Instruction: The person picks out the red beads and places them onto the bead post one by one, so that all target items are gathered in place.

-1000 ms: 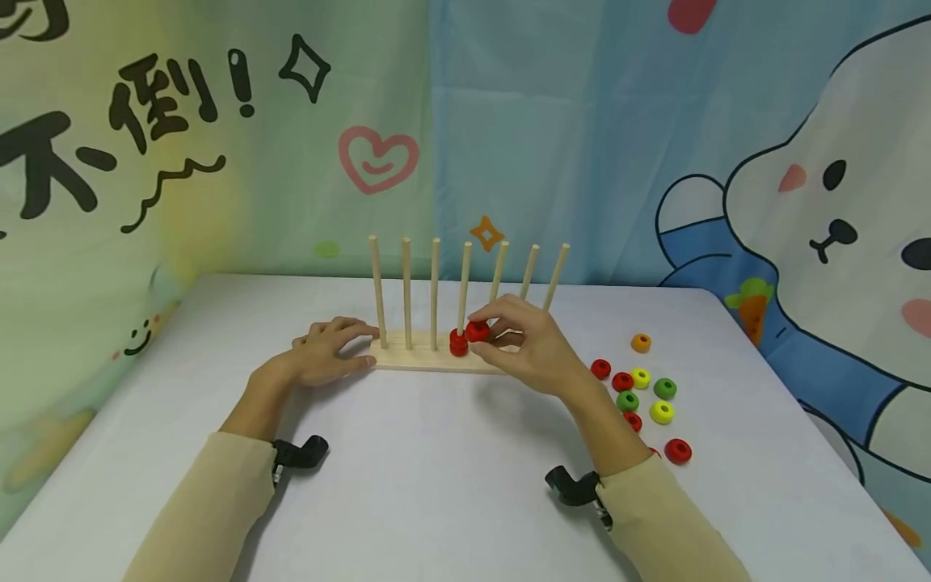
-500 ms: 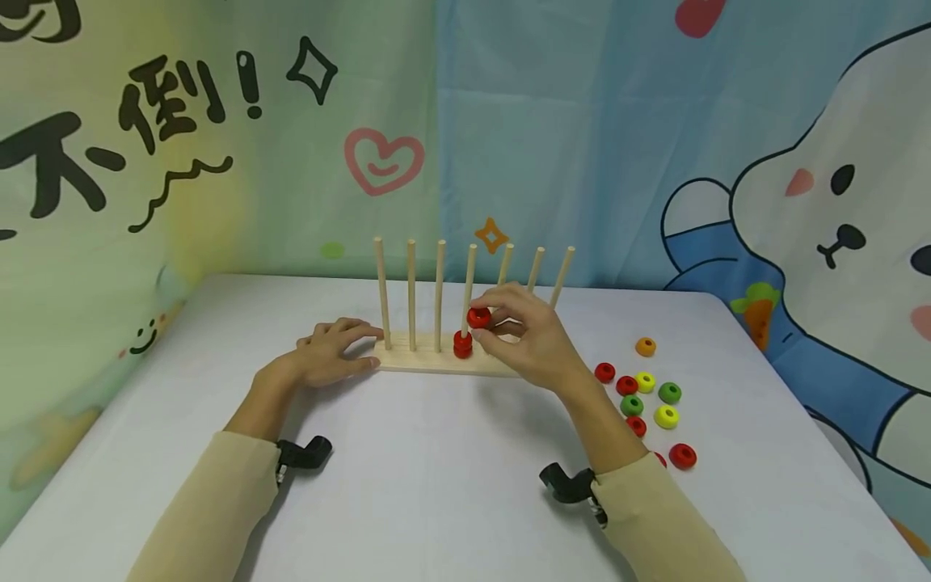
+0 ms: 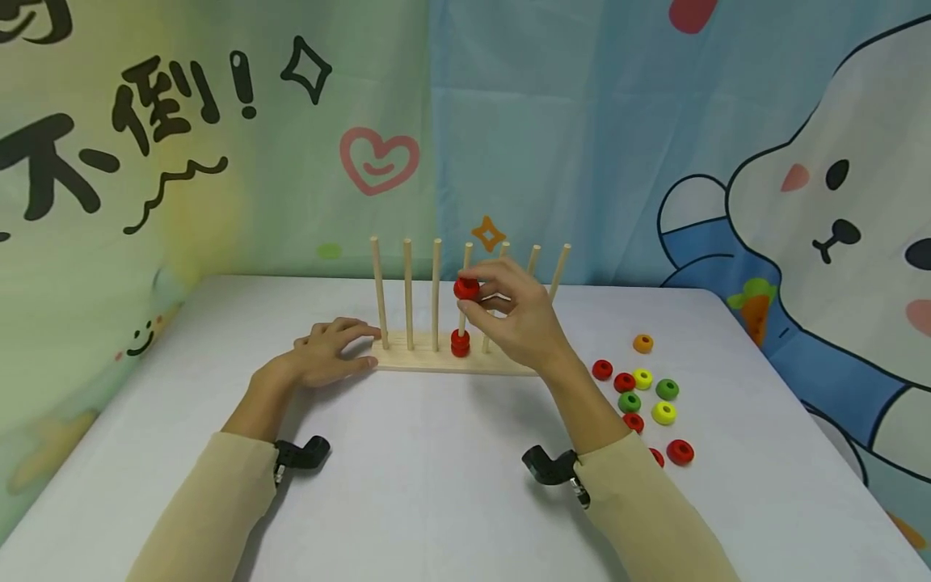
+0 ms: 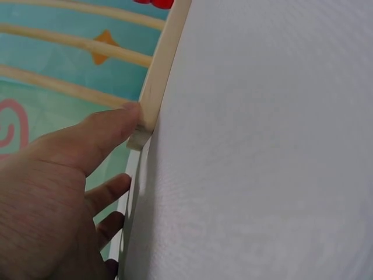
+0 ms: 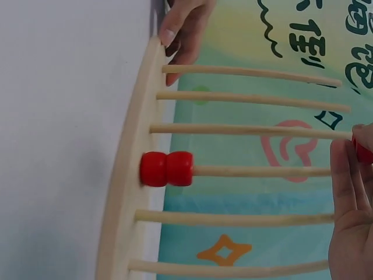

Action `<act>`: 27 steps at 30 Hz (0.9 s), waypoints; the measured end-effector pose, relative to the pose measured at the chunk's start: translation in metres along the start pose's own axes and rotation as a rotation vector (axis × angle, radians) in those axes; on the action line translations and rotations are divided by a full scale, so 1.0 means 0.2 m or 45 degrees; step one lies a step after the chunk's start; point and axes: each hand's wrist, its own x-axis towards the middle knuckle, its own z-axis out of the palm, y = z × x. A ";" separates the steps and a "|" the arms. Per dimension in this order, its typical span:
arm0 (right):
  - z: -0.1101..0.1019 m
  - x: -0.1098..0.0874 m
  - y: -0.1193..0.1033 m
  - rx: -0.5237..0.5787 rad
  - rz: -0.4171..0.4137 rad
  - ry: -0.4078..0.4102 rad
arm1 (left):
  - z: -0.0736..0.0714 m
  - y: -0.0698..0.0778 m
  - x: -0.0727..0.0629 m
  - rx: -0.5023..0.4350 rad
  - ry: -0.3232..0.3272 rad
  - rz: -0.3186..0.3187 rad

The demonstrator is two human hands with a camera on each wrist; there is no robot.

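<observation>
A wooden peg stand (image 3: pixel 422 362) with a row of upright pegs stands on the table. My left hand (image 3: pixel 327 352) holds its left end, thumb at the front edge and forefinger at the back. Two red beads (image 3: pixel 460 343) are stacked low on the middle peg. Near the upper part of that peg, my right hand (image 3: pixel 520 311) pinches another red bead (image 3: pixel 466 288) between thumb and fingertips. Whether this bead is around the peg or in front of it, I cannot tell. In the right wrist view the held bead is mostly cut off at the edge.
Several loose red, yellow and green beads (image 3: pixel 667 389) and an orange bead (image 3: pixel 642 343) lie on the white table (image 3: pixel 407 485) to the right. Part of that group is behind the right forearm. A printed curtain (image 3: pixel 553 121) hangs behind the table.
My right hand has raised the pinched red bead and brought it slightly left, from beside the stacked beads to near the peg's upper part. The left hand stays at the stand's end.
</observation>
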 end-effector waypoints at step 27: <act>0.04 0.16 -0.04 -0.058 -0.016 0.222 | 0.00 -0.03 0.03 0.003 -0.029 -0.034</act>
